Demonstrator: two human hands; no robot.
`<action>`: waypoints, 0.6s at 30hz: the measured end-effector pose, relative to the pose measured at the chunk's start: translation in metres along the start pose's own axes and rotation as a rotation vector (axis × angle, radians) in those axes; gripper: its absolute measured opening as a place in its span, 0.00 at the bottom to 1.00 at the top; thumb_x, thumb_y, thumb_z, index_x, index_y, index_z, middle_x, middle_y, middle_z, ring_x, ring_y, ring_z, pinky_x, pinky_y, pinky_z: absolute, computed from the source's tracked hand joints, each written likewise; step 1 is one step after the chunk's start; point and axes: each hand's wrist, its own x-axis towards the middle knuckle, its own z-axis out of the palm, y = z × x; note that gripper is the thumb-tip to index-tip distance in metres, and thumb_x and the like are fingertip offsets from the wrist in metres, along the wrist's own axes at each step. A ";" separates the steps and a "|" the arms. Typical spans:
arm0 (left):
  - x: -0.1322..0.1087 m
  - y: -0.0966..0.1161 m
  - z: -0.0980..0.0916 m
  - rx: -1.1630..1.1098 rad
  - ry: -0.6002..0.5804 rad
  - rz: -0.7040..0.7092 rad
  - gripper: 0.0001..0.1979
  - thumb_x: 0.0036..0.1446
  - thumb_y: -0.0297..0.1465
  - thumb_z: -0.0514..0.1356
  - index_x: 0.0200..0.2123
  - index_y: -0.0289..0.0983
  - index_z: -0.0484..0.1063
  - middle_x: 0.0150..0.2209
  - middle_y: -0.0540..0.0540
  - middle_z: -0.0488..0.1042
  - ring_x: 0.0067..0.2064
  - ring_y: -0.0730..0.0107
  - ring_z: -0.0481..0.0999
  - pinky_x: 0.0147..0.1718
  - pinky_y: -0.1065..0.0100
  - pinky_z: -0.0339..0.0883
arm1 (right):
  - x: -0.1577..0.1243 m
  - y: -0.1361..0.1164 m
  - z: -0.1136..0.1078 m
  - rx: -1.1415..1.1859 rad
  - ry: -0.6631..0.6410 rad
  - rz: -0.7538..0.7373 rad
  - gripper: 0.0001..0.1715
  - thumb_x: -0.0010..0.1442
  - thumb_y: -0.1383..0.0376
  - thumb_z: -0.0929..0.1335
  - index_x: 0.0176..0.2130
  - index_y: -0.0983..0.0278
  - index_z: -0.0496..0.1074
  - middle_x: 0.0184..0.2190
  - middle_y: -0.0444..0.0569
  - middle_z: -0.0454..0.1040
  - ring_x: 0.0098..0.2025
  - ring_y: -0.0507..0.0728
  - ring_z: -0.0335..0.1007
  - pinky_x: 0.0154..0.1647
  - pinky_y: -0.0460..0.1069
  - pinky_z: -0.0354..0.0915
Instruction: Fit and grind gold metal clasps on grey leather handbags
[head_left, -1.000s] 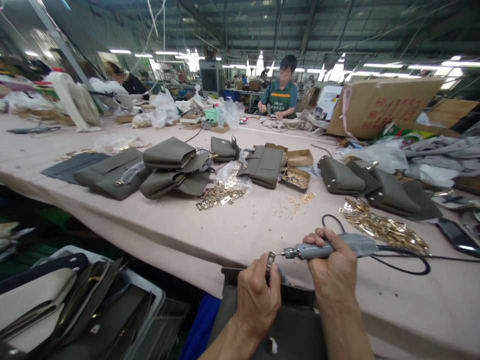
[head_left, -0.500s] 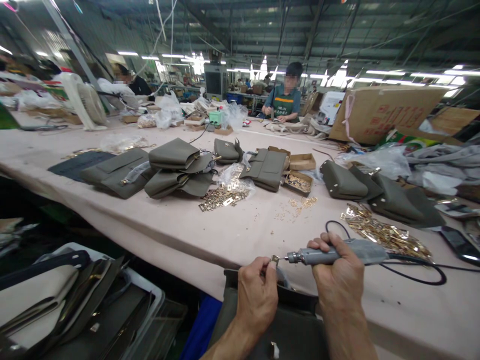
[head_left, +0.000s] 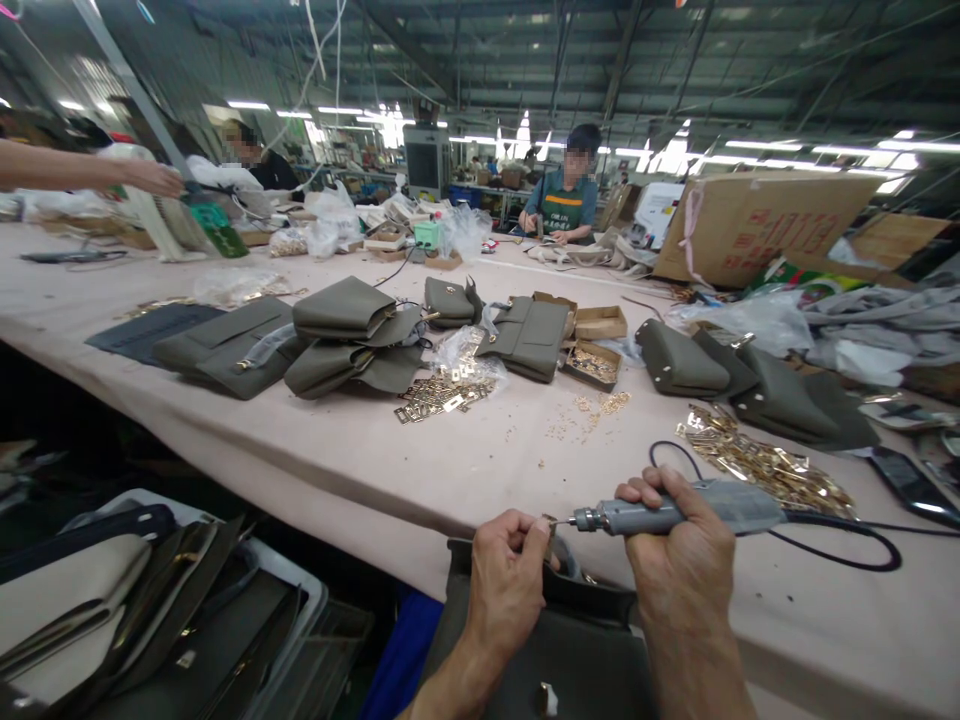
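Observation:
Between the thumb and fingers of my left hand (head_left: 508, 575) is a small metal plate (head_left: 549, 522), pinched above the edge of a dark olive handbag (head_left: 570, 650). My right hand (head_left: 679, 555) wraps round a grey electric screwdriver (head_left: 694, 508) held level, pointing left. Its thin bit (head_left: 562, 520) reaches to the plate; whether the tip sits in a screw is too small to tell. The bag lies at the table's front edge, below both hands, with a small metal fitting (head_left: 546, 698) on its front. My fingers partly hide the plate.
Gold metal fittings lie in heaps at the right (head_left: 765, 465) and the middle (head_left: 446, 395). Tiny screws (head_left: 600, 405) are scattered near small cardboard boxes (head_left: 592, 365). Several olive bags (head_left: 341, 310) lie across the table. A white crate (head_left: 319, 600) of bags stands lower left. A co-worker (head_left: 570, 190) sits opposite.
The metal plate has turned in my left fingers, and the screwdriver stays close to it. Another person's arm has come in at the far left, by a green bottle near the fan.

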 end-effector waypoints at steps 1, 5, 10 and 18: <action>0.000 0.000 0.000 -0.002 0.000 -0.003 0.19 0.64 0.44 0.59 0.29 0.34 0.74 0.25 0.44 0.79 0.14 0.76 0.65 0.12 0.76 0.55 | -0.001 -0.001 0.000 -0.004 -0.003 0.000 0.14 0.52 0.74 0.75 0.33 0.67 0.67 0.32 0.41 0.62 0.27 0.46 0.56 0.29 0.44 0.69; -0.001 0.001 0.000 -0.009 0.009 -0.003 0.19 0.63 0.43 0.60 0.27 0.35 0.74 0.23 0.45 0.79 0.15 0.75 0.66 0.13 0.76 0.55 | -0.003 -0.002 0.002 -0.009 -0.005 0.006 0.14 0.51 0.74 0.75 0.33 0.67 0.67 0.33 0.42 0.62 0.27 0.46 0.56 0.28 0.43 0.68; -0.004 0.003 0.002 -0.014 0.041 0.003 0.19 0.63 0.42 0.60 0.26 0.35 0.75 0.23 0.45 0.79 0.14 0.76 0.64 0.14 0.74 0.54 | -0.004 -0.002 0.003 0.001 0.018 0.001 0.15 0.49 0.75 0.76 0.34 0.68 0.68 0.33 0.43 0.64 0.28 0.47 0.57 0.29 0.44 0.69; -0.004 0.001 0.002 -0.033 0.034 -0.012 0.19 0.62 0.42 0.60 0.25 0.35 0.74 0.23 0.45 0.79 0.15 0.74 0.65 0.14 0.74 0.55 | -0.008 -0.004 0.002 -0.005 0.013 -0.017 0.14 0.50 0.74 0.75 0.35 0.67 0.69 0.33 0.43 0.64 0.27 0.47 0.57 0.29 0.44 0.69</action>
